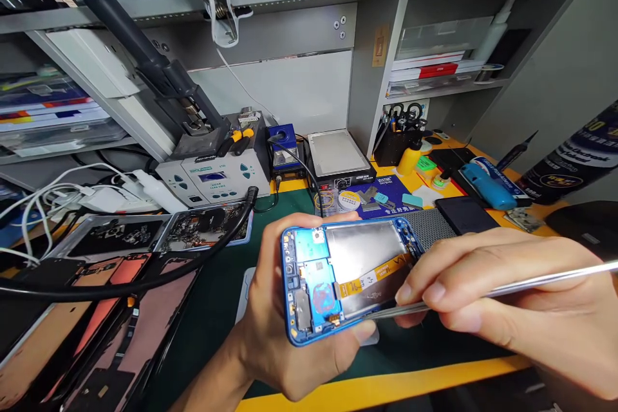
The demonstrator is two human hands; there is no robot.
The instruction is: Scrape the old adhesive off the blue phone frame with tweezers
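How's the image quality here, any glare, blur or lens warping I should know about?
Head view: bright, even light; the opened blue phone in the left hand is sharp, with soft glare on its silver plate. The right hand and its metal tweezers look slightly soft, being close to the lens. Wide-angle warping bends the shelves and black arm towards the edges.

Bright, even light from above; glare on the phone [360,270] metal; edges bend, and the right hand [521,302] perhaps slightly blurred.
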